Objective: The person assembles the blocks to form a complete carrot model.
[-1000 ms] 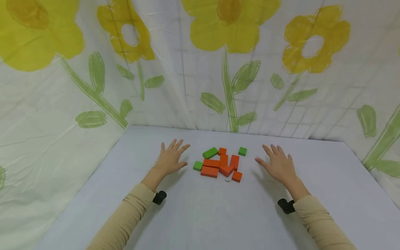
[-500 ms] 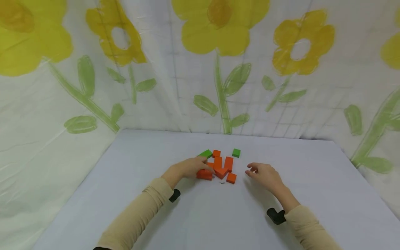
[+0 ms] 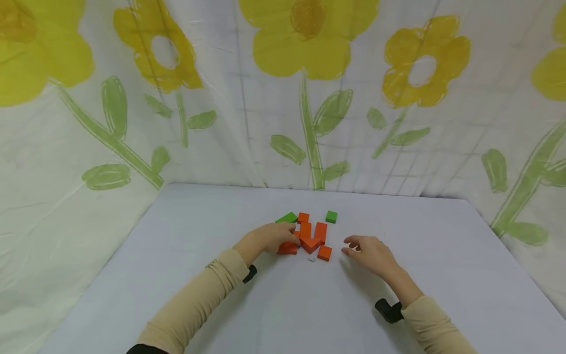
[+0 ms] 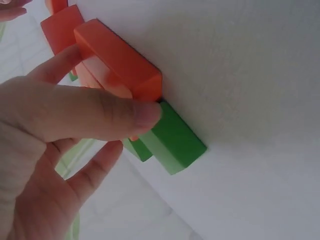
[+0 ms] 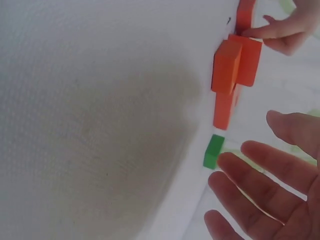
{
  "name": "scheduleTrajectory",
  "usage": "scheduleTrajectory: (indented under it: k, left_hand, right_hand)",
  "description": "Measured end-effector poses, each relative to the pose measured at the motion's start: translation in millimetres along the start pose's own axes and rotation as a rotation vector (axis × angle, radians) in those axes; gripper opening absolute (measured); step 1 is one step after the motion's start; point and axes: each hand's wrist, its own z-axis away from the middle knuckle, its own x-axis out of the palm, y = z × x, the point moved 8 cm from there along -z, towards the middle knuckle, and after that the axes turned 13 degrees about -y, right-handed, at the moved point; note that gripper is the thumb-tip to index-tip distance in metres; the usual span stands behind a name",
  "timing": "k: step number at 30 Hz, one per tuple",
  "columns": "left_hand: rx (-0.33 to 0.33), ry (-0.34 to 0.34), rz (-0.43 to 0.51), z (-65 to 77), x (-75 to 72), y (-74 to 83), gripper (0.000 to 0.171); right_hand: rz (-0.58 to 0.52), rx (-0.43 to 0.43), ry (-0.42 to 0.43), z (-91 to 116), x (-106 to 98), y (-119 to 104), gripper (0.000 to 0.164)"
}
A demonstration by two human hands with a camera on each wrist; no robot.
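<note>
My left hand (image 3: 268, 237) is over the left side of a cluster of orange and green blocks. In the left wrist view its thumb and forefinger reach to opposite ends of a rectangular orange block (image 4: 100, 74), partly hidden behind the thumb. A second orange block (image 4: 122, 57) lies alongside on the near side, and a green block (image 4: 177, 137) sits by the thumb tip. My right hand (image 3: 371, 253) hovers right of the cluster with loosely bent fingers, holding nothing. Nearest to it in the head view is a small orange block (image 3: 325, 253).
Two longer orange blocks (image 3: 320, 233) and a wedge-like orange block (image 3: 311, 245) stand mid-cluster. Behind are a long green block (image 3: 286, 218), a small orange block (image 3: 303, 217) and a small green block (image 3: 331, 217). A flower-printed curtain (image 3: 247, 147) hangs behind the white table (image 3: 283, 314).
My left hand has moved right from beside the cluster onto its left blocks, fingers bending. My right hand has come closer to the cluster and its spread fingers have relaxed. The blocks look unmoved.
</note>
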Motion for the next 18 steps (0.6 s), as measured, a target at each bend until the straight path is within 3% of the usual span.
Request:
scheduleTrajectory:
  k: [4, 8, 13, 18]
  left_hand:
    - [0.004, 0.013, -0.039, 0.1, 0.0, -0.2, 0.048]
    - [0.028, 0.066, 0.006, 6.7, -3.6, 2.4, 0.045]
    - [0.067, 0.139, 0.252, 21.9, -0.9, 10.0, 0.060]
    - [0.048, 0.190, 0.449, 27.3, 10.8, 16.8, 0.068]
  right_hand:
    - [0.007, -0.009, -0.005, -1.3, 3.2, -0.8, 0.028]
    - [0.009, -0.026, -0.001, 0.0, 4.3, -1.7, 0.027]
    - [-0.010, -0.040, 0.001, 2.8, 4.3, -1.1, 0.027]
    - [-0.040, -0.076, 0.039, -7.8, 1.3, 2.0, 0.024]
